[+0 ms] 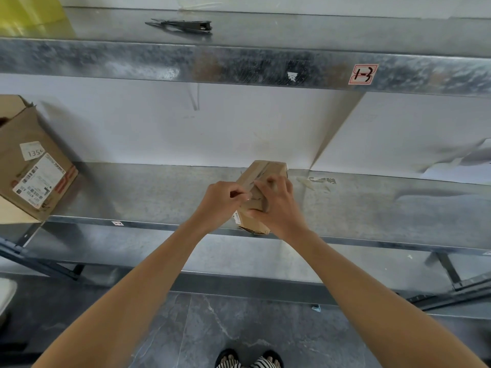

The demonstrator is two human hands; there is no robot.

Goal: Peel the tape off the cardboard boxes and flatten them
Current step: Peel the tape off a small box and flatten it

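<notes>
While the right hand (277, 208) clamps the cardboard box (269, 170), I'd have the left hand (221, 200) (fingers pinching tape (249, 183)) peel low.

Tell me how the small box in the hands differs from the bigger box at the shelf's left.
Size: the small cardboard box is far smaller than the large cardboard box. State: the small one is closed, with tape along its top; the large one's top flap stands open. Handling: the left hand and right hand grip the small one; nothing touches the large one. Both are brown cardboard with white labels.
</notes>
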